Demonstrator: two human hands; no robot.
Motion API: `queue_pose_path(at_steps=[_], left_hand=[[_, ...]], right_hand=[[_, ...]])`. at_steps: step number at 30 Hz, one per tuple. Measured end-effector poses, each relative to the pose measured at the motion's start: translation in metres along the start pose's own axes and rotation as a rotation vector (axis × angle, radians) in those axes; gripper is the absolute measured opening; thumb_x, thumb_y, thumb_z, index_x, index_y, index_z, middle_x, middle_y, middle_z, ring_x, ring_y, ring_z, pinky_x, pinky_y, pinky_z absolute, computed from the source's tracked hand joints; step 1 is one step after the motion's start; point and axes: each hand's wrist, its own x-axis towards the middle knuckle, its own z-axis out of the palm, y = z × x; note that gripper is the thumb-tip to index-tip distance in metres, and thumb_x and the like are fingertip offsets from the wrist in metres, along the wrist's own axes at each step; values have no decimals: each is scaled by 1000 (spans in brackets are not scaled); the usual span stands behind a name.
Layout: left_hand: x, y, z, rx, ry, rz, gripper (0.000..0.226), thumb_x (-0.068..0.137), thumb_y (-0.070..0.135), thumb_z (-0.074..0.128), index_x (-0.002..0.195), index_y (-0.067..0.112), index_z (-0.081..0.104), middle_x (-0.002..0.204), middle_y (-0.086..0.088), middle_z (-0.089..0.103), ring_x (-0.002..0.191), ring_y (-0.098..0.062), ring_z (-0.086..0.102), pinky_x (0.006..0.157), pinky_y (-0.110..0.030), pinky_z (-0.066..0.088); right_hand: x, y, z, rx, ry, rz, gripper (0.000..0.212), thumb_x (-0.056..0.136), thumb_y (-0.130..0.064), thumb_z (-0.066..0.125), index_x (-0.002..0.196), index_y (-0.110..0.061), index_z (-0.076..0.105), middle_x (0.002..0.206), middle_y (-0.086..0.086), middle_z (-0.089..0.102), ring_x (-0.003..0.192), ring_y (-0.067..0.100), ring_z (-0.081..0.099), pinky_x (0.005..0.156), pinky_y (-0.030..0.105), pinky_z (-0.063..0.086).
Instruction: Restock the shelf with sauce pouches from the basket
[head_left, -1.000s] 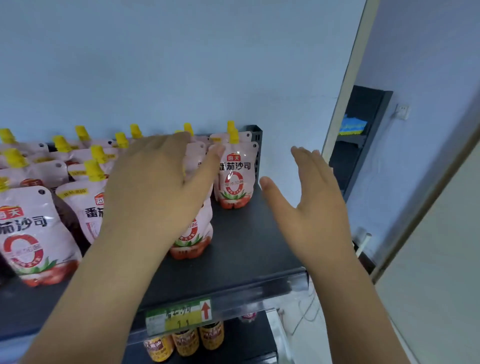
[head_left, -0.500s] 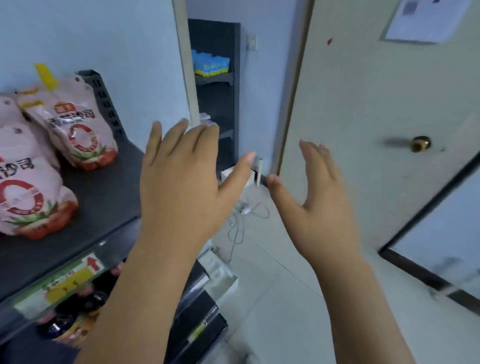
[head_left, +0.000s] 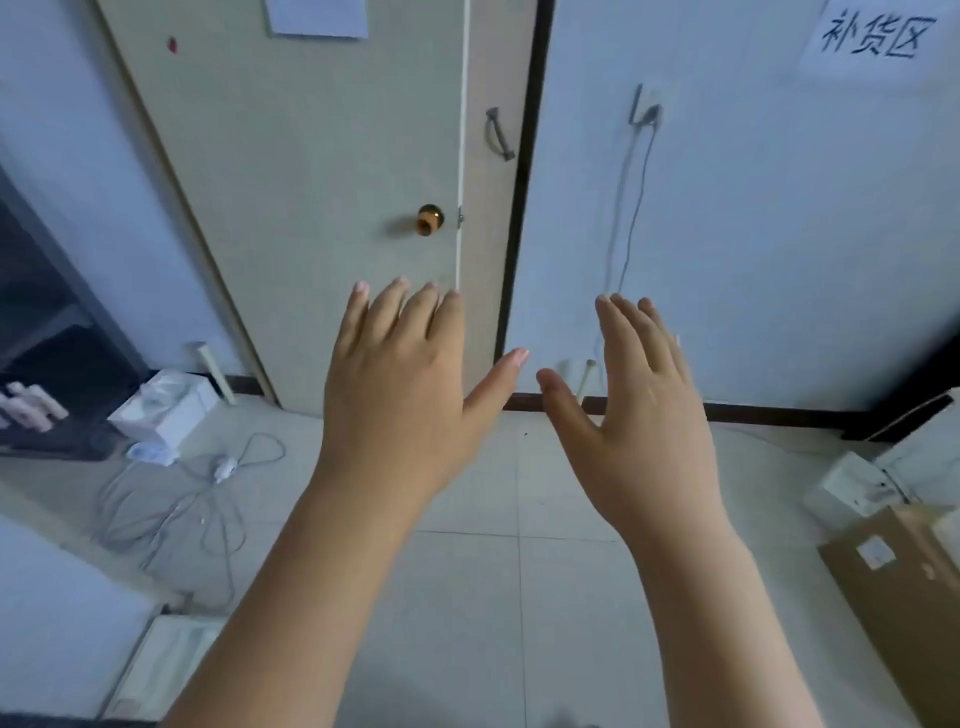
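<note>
My left hand (head_left: 400, 384) and my right hand (head_left: 641, 410) are held out in front of me, side by side, fingers straight and spread, both empty. They hover in the air above the tiled floor, facing a closed door. No sauce pouch, basket or stocked shelf shows in the head view at this moment.
A beige door (head_left: 337, 208) with a brass knob (head_left: 430, 219) is straight ahead. A dark shelf unit (head_left: 36, 332) stands at the left edge. White boxes (head_left: 166, 405) and loose cables (head_left: 171, 509) lie on the floor at left. A cardboard box (head_left: 904, 571) sits at right.
The view has swung right, away from the shelf with the sauce pouches, which has left the frame. Both hands stayed open and empty, now facing the door.
</note>
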Motion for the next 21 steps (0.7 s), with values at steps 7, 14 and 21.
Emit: queue_pose_path(at_steps=[7, 14, 21], left_hand=[[71, 178, 83, -139, -84, 267, 82, 97, 71, 22, 146, 13, 51, 148, -7, 55, 143, -30, 44, 123, -52, 22], [120, 359, 153, -278, -164, 496, 87, 93, 76, 20, 144, 13, 53, 148, -6, 55, 142, -28, 44, 124, -51, 22], [149, 509, 203, -454, -265, 685, 93, 87, 78, 27, 146, 9, 51, 150, -11, 53, 143, -28, 43, 124, -46, 21]], right_hand=[[24, 171, -78, -170, 86, 251, 77, 98, -64, 45, 158, -17, 36, 165, 1, 39, 158, 19, 20, 128, 43, 20], [28, 321, -162, -344, 179, 466, 76, 99, -63, 44, 159, -17, 34, 166, 0, 36, 159, 19, 17, 128, 42, 20], [11, 430, -218, -485, 246, 707, 76, 100, -62, 42, 160, -16, 34, 166, 0, 36, 159, 18, 19, 130, 40, 15]])
